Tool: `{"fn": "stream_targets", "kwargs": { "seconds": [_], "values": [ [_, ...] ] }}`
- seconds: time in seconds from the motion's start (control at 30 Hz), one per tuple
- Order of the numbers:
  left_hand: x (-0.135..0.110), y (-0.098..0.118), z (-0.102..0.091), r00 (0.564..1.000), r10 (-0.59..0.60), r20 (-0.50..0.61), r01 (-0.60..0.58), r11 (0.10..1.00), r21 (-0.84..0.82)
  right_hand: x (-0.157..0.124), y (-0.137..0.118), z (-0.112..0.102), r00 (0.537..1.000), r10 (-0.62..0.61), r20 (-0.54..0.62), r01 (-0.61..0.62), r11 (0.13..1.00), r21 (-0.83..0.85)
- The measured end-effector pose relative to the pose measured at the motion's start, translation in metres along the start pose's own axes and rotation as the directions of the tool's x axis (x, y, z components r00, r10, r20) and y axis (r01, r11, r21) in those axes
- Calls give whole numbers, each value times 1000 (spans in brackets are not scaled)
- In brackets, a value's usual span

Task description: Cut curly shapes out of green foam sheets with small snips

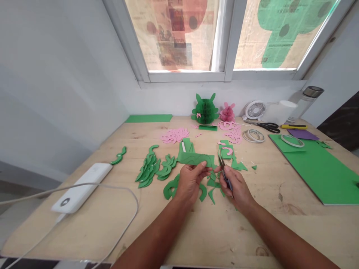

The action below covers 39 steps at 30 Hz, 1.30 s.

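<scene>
My left hand point(191, 181) pinches the lower edge of a green paper strip point(196, 158) marked with curved outlines, holding it just above the wooden table point(179, 228). My right hand point(236, 186) is closed around a pair of small scissors point(223, 170), whose blades point up at the right end of the strip. Green offcuts point(212, 185) lie under and between both hands. A pile of curved green cut-outs point(151, 168) sits to the left of my left hand.
A white power bank point(82, 186) with a cable lies at the left. Pink cut-outs point(175, 135), a green paper ornament point(205, 110), a pink one point(227, 113), a small fan point(254, 110), black scissors point(269, 127), tape rolls point(254, 135) and green sheets point(319, 170) fill the back and right.
</scene>
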<state>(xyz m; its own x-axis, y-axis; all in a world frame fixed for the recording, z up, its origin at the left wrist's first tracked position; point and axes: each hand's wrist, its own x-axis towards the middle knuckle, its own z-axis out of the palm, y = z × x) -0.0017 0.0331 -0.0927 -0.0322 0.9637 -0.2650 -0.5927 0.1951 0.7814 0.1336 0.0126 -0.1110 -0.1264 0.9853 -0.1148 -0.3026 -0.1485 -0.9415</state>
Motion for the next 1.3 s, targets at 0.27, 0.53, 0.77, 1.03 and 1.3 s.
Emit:
{"fn": "stream_targets", "kwargs": {
  "seconds": [0.27,0.53,0.77,1.03,1.3],
  "values": [
    [-5,0,4,999,22,-49,-26,995,-93,-2,5,5,1000,11,25,-9,999,-42],
    [-8,-8,8,993,78,-84,-85,992,-89,-2,14,7,997,-7,72,9,1000,-24],
    [-13,-12,14,997,69,-43,-73,992,-107,-3,15,9,997,-21,78,16,998,63],
    [-12,-13,13,994,65,-83,-72,994,-85,-2,16,12,996,-21,84,11,993,116],
    [-11,-19,11,991,107,-83,-110,993,-31,-2,18,12,995,-35,93,24,994,110]
  ]
}}
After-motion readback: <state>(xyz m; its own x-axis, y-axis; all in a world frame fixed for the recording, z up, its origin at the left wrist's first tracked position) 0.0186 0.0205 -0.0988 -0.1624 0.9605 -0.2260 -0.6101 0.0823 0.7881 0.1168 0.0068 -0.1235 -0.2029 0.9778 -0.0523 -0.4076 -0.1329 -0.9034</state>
